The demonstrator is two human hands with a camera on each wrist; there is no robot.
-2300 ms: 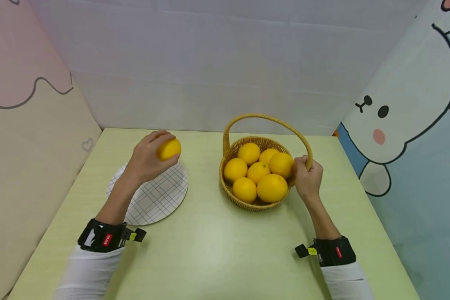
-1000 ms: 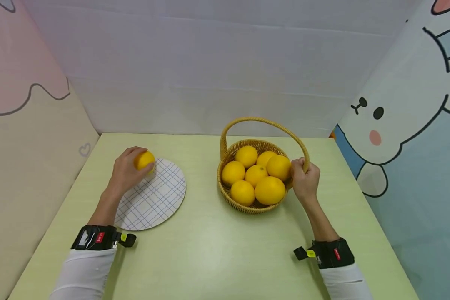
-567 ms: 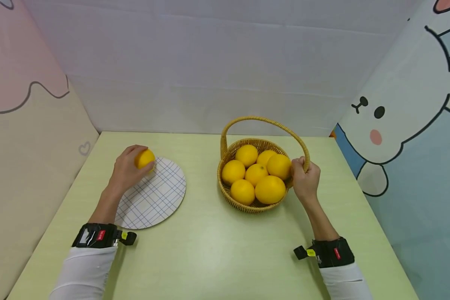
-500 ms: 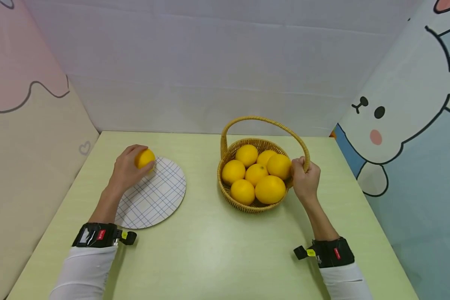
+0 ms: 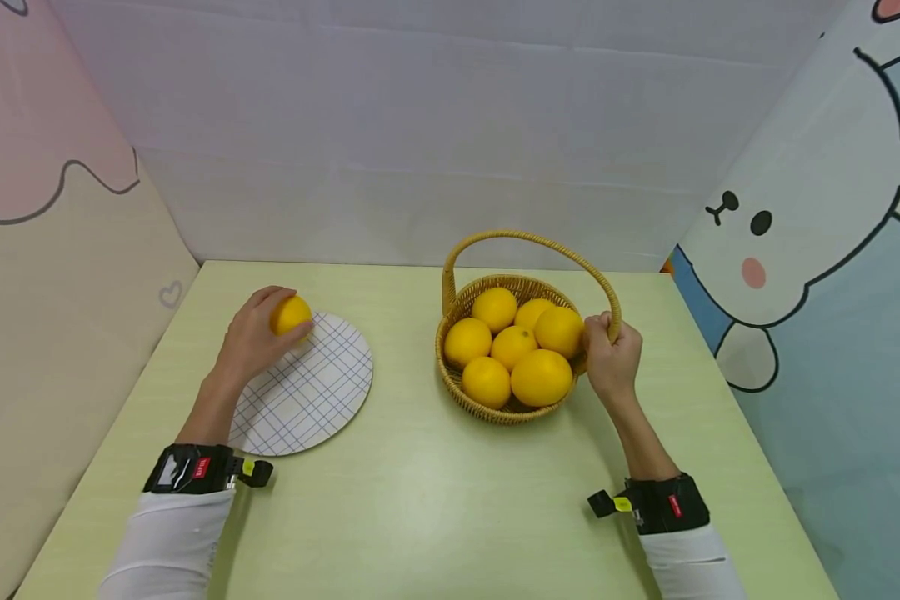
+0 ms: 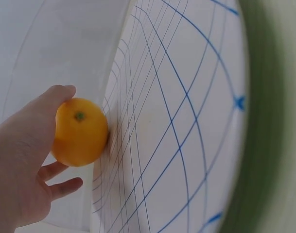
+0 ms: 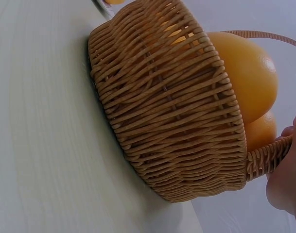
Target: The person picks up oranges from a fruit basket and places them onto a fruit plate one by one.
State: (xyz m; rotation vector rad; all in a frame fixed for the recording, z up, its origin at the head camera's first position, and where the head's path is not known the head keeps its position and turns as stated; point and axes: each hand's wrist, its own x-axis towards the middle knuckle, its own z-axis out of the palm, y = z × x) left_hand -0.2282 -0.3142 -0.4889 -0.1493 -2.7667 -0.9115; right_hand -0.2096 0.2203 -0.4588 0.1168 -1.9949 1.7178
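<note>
My left hand [image 5: 258, 333] holds an orange [image 6: 80, 132] between thumb and fingers at the far left part of a round plate [image 5: 311, 400] with a blue grid pattern. In the left wrist view the orange sits right at the plate's surface, its stem end showing. My right hand [image 5: 612, 354] grips the base of the handle of a woven wicker basket [image 7: 167, 102], at its right side. Several oranges [image 5: 542, 377] fill that basket, which stands on the table to the right of the plate.
Both things stand on a pale wooden table [image 5: 420, 500]. A white wall [image 5: 420, 150] rises behind its back edge. Printed panels flank the table, with a cartoon face on the right panel [image 5: 832, 250].
My left hand has carried the orange leftward and down to the plate's far left part, then stayed there over the last second. The right hand keeps its grip on the basket handle.
</note>
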